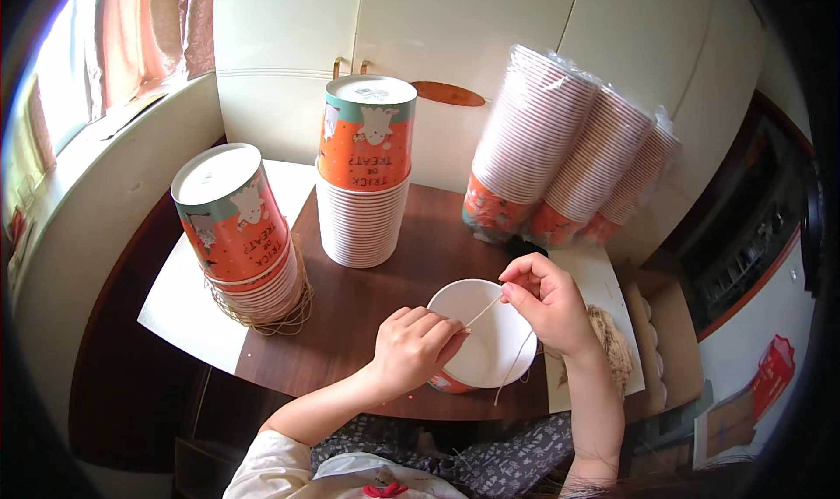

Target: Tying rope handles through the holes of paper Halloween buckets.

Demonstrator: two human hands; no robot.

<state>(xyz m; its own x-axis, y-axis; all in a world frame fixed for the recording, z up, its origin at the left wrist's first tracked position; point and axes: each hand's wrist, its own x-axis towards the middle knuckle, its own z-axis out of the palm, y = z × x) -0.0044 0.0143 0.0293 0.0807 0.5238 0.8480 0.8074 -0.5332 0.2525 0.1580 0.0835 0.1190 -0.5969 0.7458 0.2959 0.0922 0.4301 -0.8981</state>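
Observation:
A thin, pale string (485, 310) is stretched between my hands over an open white paper bucket (481, 363), which stands upright near the table's front edge. My left hand (411, 348) is closed on one part of the string, at the bucket's left rim. Higher up, at the bucket's right side, my right hand (544, 302) pinches it between thumb and fingertips. A loose length of string hangs down from the right hand along the bucket's right rim. Part of a tangled bundle of tan string (611, 346) shows behind my right wrist.
Upside-down orange and green bucket stacks stand at the left (232, 223) and back middle (366, 149); string loops (293, 302) ring the left one's base. Plastic-wrapped bucket stacks (534, 131) lean at the back right. A cardboard box (674, 341) sits beside the dark table (350, 311).

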